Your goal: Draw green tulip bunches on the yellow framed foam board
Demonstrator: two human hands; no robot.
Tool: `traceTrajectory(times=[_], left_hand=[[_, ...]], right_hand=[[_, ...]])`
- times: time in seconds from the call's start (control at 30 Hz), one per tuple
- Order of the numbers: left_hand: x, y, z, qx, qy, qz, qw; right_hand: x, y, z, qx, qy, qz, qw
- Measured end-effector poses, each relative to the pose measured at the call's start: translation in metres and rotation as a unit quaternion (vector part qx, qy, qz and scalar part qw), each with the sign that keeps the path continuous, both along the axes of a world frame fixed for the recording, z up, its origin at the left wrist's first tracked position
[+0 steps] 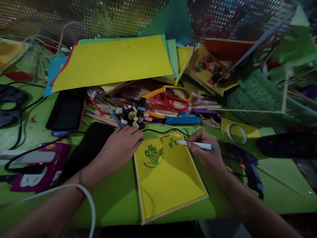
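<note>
A yellow sheet [170, 181] edged with thin wooden sticks lies on the green table, tilted slightly. Green tulips [153, 155] with leaves are drawn at its upper left, and several small green flower heads [172, 142] at its upper right. My right hand [206, 150] grips a white marker [198, 144] with a teal end; its tip is at those small flower heads. My left hand [123, 143] rests palm down by the sheet's upper left corner, fingers stretched toward a pile of pebbles [132, 115], holding nothing.
Behind lie scissors [175, 100], a blue cutter [182, 120], wooden sticks and stacked coloured paper [114, 62]. A glue gun [247, 165], tape roll [237, 134] and green basket [262, 99] are at right. A purple power strip [42, 168], cables and a black phone [66, 110] sit left.
</note>
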State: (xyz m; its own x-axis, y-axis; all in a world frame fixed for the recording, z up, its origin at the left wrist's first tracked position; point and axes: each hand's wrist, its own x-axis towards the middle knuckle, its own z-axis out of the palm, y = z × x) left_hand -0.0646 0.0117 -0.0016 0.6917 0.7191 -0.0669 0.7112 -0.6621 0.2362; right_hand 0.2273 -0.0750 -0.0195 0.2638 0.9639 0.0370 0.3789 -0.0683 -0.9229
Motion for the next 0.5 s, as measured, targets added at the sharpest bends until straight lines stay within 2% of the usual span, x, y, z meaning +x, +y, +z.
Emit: traceTrajectory(times=[0.5], left_hand=[[0.0015,-0.0002,0.0015,-0.013,0.012,0.008,1.000]], right_hand=[[0.0028,0.0000,-0.0028,0.020,-0.006,0.003,1.000]])
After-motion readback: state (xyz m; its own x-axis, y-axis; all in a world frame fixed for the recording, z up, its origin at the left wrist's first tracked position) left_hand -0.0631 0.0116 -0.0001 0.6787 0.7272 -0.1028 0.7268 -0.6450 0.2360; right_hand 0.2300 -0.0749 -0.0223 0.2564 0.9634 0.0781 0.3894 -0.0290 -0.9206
